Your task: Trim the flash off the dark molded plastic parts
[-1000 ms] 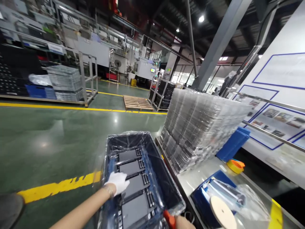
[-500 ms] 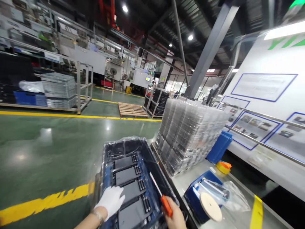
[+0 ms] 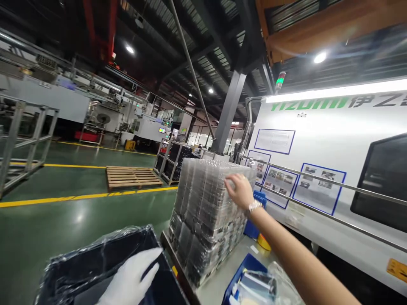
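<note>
Clear plastic trays, stacked in a tall block (image 3: 206, 212) on the steel bench (image 3: 219, 284), directly under the bare right hand (image 3: 240, 190). Fingers (image 3: 229, 183) loosely curled and slightly apart, tips resting on the top far edge of the stack; pinching nothing that can be made out. Wristwatch (image 3: 252, 207) just behind the hand, forearm running back toward the lower right corner.

Stack built of many thin transparent layers, ribbed and glinting, darker near the base, seemingly several columns side by side; standing upright, near edge flush with the bench front.

Left of the stack, just beside it and lower, a dark blue bin (image 3: 104, 262) lined with crinkled clear film. White-gloved left hand (image 3: 130, 279) laid flat inside the bin, fingers extended and close together, gripping nothing.

Right of the stack base, a blue tray (image 3: 237, 279) with clear-wrapped items, and a yellow-orange roll (image 3: 263, 242) behind it. Beyond the stack, a white machine panel (image 3: 333, 140) with green lettering reading roughly "YIZUMI" followed by Chinese characters, blurred; blue-framed notices below, too small to read. Far left of the stack, a wooden pallet (image 3: 132, 177) on green floor edged with a yellow line (image 3: 63, 198).
</note>
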### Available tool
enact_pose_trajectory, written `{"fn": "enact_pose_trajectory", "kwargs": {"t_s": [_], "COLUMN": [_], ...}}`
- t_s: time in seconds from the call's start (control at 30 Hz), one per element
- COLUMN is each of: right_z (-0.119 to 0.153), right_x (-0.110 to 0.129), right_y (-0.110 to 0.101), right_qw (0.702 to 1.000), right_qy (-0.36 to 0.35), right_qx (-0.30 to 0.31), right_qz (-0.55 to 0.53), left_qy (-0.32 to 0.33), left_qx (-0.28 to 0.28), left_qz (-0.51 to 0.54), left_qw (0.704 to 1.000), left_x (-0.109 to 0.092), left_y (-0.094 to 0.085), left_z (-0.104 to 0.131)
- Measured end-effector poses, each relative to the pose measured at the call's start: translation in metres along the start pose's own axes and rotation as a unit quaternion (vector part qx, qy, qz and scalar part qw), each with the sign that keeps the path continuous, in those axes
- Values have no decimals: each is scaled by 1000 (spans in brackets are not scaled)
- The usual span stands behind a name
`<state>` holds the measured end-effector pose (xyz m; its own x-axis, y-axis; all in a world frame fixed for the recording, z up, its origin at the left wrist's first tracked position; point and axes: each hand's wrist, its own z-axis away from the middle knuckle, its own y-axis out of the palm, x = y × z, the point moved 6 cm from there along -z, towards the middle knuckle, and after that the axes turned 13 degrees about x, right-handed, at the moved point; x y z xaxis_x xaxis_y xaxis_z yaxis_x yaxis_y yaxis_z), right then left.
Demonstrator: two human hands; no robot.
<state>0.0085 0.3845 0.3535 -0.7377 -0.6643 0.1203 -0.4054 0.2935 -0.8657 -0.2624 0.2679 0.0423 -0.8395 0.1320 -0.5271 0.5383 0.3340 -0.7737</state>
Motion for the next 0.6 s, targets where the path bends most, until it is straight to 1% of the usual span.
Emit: {"fn": "enact_pose_trajectory", "kwargs": {"t_s": [0.03, 0.07, 0.1, 0.17, 0.2, 0.23, 0.3, 0.43, 0.5, 0.6], "right_z": [-27, -51, -70, -95, -102, -106, -111, -118, -125, -138], "right_x": [-1, -3, -4, -8, -11, -13, -16, -21, -24, -27], "right_y": [-13, -21, -25, -25, -22, -20, -18, -20, -20, -17], "right_qw": [1000, 999, 998, 992, 988, 983, 977, 972, 970, 971], "right_qy": [11, 24, 41, 73, 84, 92, 95, 99, 108, 114], "right_qx": [3, 19, 44, 104, 132, 157, 190, 214, 215, 199], "right_qz": [6, 9, 9, 5, 2, -1, -6, 10, 32, 71], "left_qy": [31, 65, 108, 189, 226, 247, 274, 292, 288, 269], "left_qx": [-20, -41, -58, -115, -136, -147, -157, -160, -164, -177], "left_qz": [-2, -6, -14, -37, -46, -50, -52, -46, -40, -35], "left_qw": [999, 997, 992, 974, 964, 957, 947, 942, 943, 946], "left_x": [-28, -54, -78, -116, -129, -138, -150, -168, -181, -205], "left_y": [-15, -28, -38, -52, -55, -57, -57, -60, -68, -88], "left_z": [-19, -36, -50, -73, -82, -90, -105, -133, -151, -186]}}
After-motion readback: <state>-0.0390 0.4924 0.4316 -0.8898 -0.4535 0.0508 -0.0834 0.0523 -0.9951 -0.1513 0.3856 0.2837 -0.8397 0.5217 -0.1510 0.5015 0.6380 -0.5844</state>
